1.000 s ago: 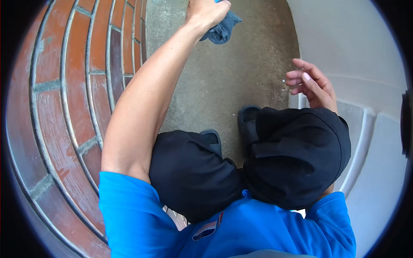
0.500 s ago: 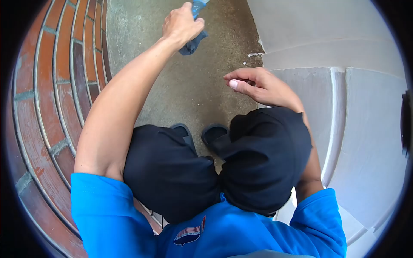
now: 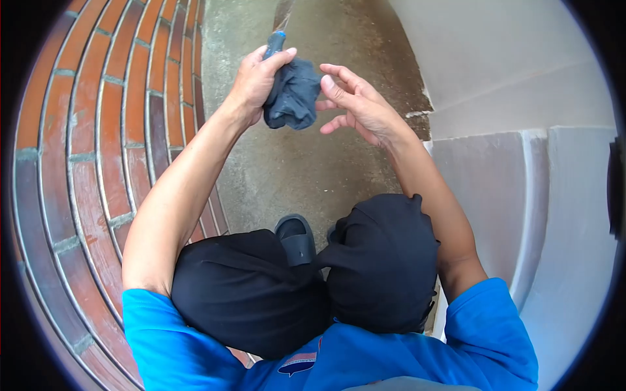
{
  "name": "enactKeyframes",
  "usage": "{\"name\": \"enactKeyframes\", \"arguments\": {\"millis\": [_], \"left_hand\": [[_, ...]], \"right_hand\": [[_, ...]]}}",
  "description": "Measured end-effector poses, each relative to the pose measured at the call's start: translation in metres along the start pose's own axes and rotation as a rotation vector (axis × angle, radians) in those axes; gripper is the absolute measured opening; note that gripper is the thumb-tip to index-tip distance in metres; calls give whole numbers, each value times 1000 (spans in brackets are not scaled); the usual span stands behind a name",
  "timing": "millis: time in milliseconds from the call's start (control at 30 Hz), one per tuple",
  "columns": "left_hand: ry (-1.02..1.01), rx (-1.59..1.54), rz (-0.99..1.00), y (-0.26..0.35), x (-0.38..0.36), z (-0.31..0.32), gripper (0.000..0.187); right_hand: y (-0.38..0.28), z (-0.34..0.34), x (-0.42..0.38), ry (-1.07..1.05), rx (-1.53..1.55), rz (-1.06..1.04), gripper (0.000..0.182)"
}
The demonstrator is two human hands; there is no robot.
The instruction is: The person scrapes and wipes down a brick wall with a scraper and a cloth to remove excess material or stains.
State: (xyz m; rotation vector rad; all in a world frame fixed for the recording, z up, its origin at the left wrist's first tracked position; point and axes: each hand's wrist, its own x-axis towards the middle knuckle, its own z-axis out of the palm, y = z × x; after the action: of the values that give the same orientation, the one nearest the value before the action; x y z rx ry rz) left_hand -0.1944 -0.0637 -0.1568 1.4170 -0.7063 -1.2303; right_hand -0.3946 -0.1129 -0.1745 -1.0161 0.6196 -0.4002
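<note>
My left hand (image 3: 253, 83) is wrapped round the blue handle of a scraper-like tool (image 3: 276, 43), its thin shiny blade pointing away and partly cut off by the top edge of the view. A crumpled dark grey cloth (image 3: 291, 98) is bunched in the same hand, hanging below the thumb. Just to the right of the cloth, my right hand (image 3: 357, 104) has its fingers spread and curved, with nothing in them; its fingertips come right up to the cloth's edge.
A brick wall (image 3: 85, 130) with grey mortar rises on the left. To the right stands a pale grey plastered wall (image 3: 495, 65) with a raised ledge (image 3: 482, 189). Between them runs a damp, stained concrete floor (image 3: 293, 169). My bent knees and one sandal (image 3: 298, 246) are below.
My left hand has drawn back towards me with the tool and cloth, showing more of the cloth. My right hand has moved up and left towards it, fingers spreading.
</note>
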Motion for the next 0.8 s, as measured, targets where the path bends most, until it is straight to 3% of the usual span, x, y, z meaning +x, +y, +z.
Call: {"name": "enactKeyframes", "arguments": {"millis": [67,200,233,333,533,600,733,800], "left_hand": [[-4,5,-17,4,-11,-4,22],[-22,-15,-41,24,-33,-11,26],[-27,-44,-40,28,-41,-13,26],[15,1,-14,28,-69,-30,28],[217,322,45,11,-145,-71,28],[177,170,-71,-5,-176,-74,25],[161,-22,-311,-69,-238,-47,19],[137,-24,-458,-78,-258,-28,20]], "right_hand": [[5,17,5,-94,95,-7,80],[26,34,17,-116,272,-170,45],[29,37,18,-101,314,-163,26],[40,41,15,-168,405,-112,19],[74,27,14,-277,618,31,32],[90,10,19,-265,768,123,36],[96,-4,14,-164,632,39,41],[102,-10,13,-191,759,55,43]]}}
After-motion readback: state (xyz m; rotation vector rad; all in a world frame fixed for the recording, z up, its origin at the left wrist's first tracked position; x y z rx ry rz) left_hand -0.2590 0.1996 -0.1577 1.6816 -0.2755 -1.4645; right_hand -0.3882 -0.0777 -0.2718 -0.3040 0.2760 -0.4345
